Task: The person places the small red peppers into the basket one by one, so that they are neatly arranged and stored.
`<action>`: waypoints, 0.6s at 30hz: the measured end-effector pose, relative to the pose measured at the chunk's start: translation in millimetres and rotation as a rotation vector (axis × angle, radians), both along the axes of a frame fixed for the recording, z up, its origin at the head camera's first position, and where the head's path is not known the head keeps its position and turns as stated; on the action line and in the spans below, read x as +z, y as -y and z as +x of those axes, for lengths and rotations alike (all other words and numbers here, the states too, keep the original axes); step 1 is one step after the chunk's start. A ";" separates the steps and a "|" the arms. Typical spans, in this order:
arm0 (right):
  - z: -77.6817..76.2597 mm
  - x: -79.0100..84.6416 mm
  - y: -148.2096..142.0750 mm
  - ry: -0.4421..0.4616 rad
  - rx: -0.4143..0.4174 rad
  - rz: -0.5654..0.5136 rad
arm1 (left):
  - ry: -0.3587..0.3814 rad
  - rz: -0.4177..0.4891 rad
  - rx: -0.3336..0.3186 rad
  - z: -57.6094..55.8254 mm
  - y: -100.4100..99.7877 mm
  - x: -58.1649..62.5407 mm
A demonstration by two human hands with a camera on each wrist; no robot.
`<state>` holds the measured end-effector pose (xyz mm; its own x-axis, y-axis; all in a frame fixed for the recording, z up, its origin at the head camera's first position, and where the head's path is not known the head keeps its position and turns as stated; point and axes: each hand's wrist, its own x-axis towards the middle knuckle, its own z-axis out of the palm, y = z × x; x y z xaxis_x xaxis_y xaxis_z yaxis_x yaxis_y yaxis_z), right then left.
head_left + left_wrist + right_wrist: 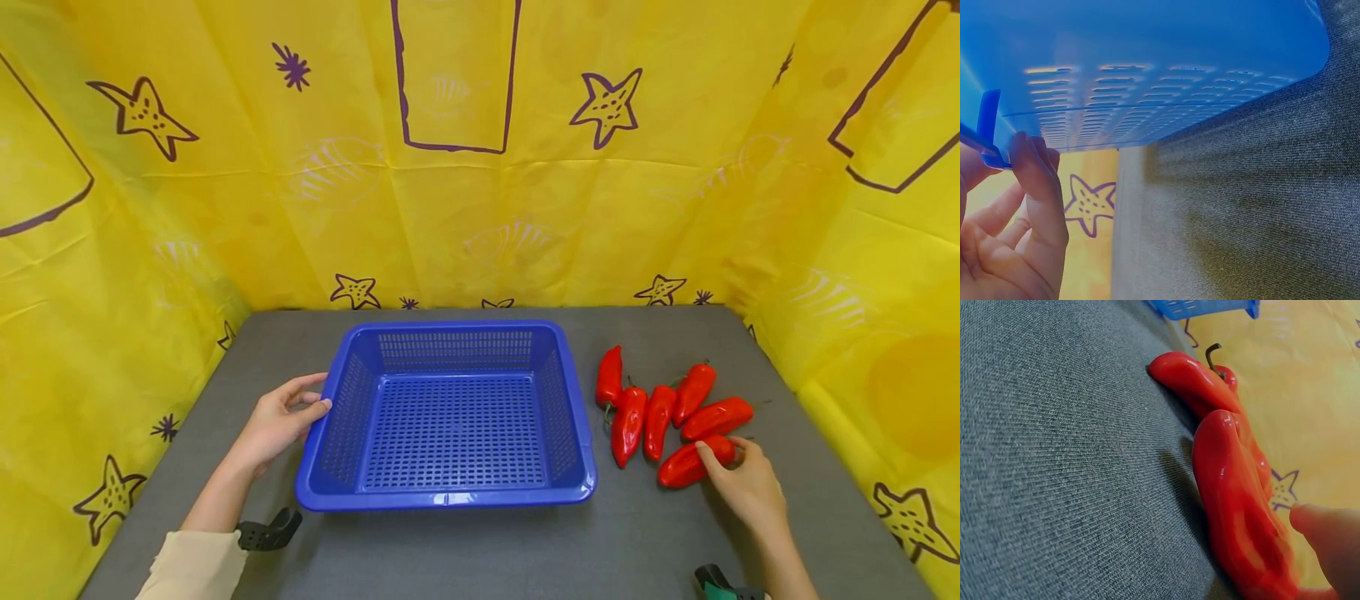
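Observation:
A blue plastic basket (457, 500) with slotted walls and floor stands in the middle of the grey table. My left hand (288, 417) pinches its left rim, thumb on top and fingers underneath; the left wrist view shows the fingers (1038, 181) against the outer wall. To the right of the basket lie several shiny red peppers with green stems. Around the nearest red pepper (684, 468) my right hand (750, 487) has its thumb and fingers, gripping it at the stem end. In the right wrist view this pepper (1235, 506) lies low over the cloth, the thumb (1329, 540) beside it.
Other red peppers (628, 425) lie close together between the basket and my right hand, one (717, 418) just behind the gripped pepper. Grey cloth covers the table (465, 554). A yellow curtain (480, 233) with drawn starfish encloses the back and both sides.

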<state>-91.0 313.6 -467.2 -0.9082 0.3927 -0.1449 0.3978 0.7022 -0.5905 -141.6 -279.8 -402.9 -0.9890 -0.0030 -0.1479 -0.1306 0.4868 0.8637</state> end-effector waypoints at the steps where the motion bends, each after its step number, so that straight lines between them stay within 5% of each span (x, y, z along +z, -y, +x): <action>1: -0.4 -0.2 0.5 -0.002 0.001 0.002 | 0.000 0.006 0.000 0.0 0.1 -0.4; 18: -4.2 0.1 -5.8 -0.057 0.103 0.025 | 0.003 0.059 0.003 0.2 1.7 -1.3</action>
